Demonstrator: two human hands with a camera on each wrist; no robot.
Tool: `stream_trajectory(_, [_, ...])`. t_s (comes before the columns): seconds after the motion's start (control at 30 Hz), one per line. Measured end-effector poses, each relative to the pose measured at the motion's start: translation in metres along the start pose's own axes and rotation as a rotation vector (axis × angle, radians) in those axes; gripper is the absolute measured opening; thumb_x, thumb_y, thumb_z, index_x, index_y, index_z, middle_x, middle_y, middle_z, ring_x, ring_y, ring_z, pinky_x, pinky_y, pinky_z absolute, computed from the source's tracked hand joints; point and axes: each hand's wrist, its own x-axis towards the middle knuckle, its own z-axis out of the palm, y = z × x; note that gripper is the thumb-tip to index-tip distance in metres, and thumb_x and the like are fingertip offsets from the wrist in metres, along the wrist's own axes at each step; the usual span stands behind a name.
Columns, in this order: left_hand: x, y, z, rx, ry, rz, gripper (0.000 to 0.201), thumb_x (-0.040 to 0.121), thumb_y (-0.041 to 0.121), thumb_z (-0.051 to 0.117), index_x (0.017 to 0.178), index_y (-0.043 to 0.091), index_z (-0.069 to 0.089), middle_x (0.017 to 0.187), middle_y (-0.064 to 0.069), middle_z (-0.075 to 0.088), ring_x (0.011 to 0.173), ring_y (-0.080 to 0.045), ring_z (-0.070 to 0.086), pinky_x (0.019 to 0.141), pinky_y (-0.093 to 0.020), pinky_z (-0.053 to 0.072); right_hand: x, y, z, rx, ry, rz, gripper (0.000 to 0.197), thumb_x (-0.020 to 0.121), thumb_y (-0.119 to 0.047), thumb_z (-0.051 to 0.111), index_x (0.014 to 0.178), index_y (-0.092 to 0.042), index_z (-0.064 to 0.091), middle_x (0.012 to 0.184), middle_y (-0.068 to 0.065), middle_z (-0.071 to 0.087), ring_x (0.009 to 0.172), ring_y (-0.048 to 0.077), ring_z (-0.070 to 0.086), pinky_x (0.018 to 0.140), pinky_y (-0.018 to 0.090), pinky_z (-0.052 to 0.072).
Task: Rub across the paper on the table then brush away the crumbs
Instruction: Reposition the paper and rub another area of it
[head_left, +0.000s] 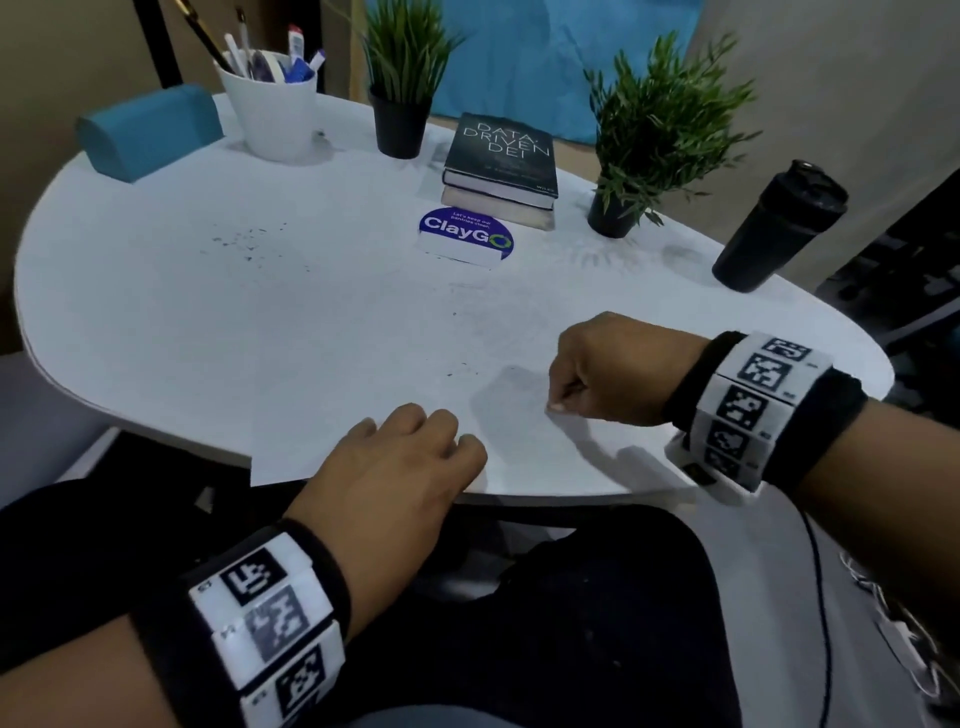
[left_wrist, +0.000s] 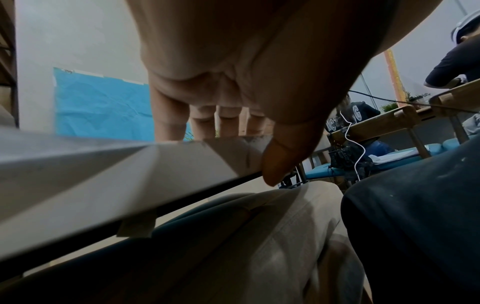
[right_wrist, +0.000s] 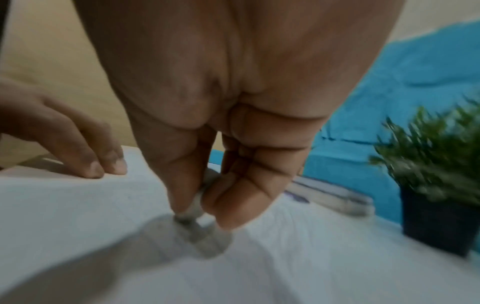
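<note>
The right hand fingers pinch a small eraser against the paper; the left hand fingers, straight and together, press the paper onto the worktop.

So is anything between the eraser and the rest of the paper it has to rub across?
Nothing visible. The right hand pinches the eraser down on the paper; the left hand rests on the near edge, aside.

My right hand pinches eraser on paper | left fingers pressing paper | potted plant right
</note>
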Motion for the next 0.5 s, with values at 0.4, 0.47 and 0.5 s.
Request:
stream_trajectory(0.4, [0.000,0.000,-0.001,-0.036,-0.009,0.012,0.039,0.067,0.007,0.029,0.090,0.025,0.056,0.084,0.003,0.050,0.075,-0.021,0.048,0.056,-0.034,0.029,0.004,-0.014,0.002,0.093,0.036,-0.078,0.014,0.086,-0.023,0.067,0.095,-0.024,0.078,0.092,-0.009,0.070,0.088,0.012,0.063,0.078,0.027,0.048])
stream_trajectory(0.47, [0.000,-0.002,-0.002,-0.057,-0.025,0.018,0.042,0.070,0.012,0.024,0.092,0.030,0.055,0.086,0.006,0.048,0.078,-0.020,0.049,0.057,-0.033,0.032,0.018,-0.033,0.006,0.137,0.155,-0.173,0.017,0.085,-0.021,0.067,0.098,-0.024,0.078,0.096,-0.005,0.071,0.090,0.015,0.063,0.082,0.028,0.049])
stream_trajectory(0.5, [0.000,-0.003,-0.003,-0.055,-0.025,0.017,0.043,0.071,0.013,0.023,0.092,0.031,0.056,0.086,0.006,0.048,0.078,-0.021,0.049,0.057,-0.033,0.034,0.022,-0.040,0.010,0.164,0.176,-0.197,0.018,0.085,-0.021,0.068,0.099,-0.024,0.078,0.096,-0.004,0.070,0.090,0.014,0.062,0.082,0.028,0.048])
